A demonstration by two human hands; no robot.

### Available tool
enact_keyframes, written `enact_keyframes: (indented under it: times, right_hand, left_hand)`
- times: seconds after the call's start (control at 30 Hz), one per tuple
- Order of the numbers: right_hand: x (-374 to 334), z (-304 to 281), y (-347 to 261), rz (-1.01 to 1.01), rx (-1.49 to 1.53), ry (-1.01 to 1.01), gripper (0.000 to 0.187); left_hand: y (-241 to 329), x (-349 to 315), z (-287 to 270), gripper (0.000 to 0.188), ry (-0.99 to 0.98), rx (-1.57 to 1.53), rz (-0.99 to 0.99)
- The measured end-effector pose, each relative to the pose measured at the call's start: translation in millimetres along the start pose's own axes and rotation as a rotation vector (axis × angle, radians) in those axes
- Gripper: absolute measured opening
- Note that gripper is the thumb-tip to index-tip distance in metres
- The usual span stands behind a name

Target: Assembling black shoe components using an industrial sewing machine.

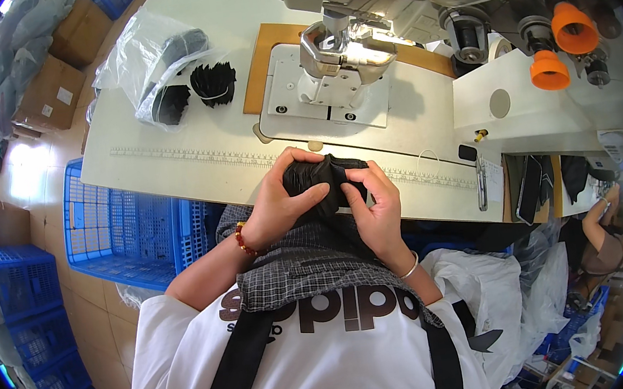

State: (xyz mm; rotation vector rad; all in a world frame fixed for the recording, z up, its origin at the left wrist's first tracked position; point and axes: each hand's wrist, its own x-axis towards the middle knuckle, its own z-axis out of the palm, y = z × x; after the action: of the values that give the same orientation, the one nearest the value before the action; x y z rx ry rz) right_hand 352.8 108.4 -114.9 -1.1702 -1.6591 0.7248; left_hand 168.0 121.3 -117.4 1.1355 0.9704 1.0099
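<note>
Both my hands grip a folded piece of black fabric [319,182] at the front edge of the sewing table [168,145]. On its left side my left hand [281,194] pinches it, thumb across the front and fingers behind. My right hand [375,201] holds the right side between thumb and fingers. Just beyond the fabric stands the sewing machine [342,60], its lamp lit over the metal plate. How many layers the fabric has is hard to tell.
Left on the table lie a banded bundle of black pieces [214,84] and a clear plastic bag [150,59] with dark pieces. A blue crate [127,231] stands left below. Orange cone holders [575,28] hang at right; a tweezers-like metal tool [482,184] lies below. Another person [607,241] sits far right.
</note>
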Motion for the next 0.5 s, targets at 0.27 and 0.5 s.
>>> enact_keyframes:
  times: [0.27,0.5]
  right_hand:
    - [-0.3,0.4,2.9,-0.014,-0.003,0.005,0.013]
    - [2.5,5.6,-2.9,-0.011,0.050,0.063,0.016]
  left_hand:
    - [0.6,-0.5,1.1,0.040,0.001,-0.024,0.010]
    - [1.0,-0.7,1.7,0.040,0.012,-0.044,-0.018]
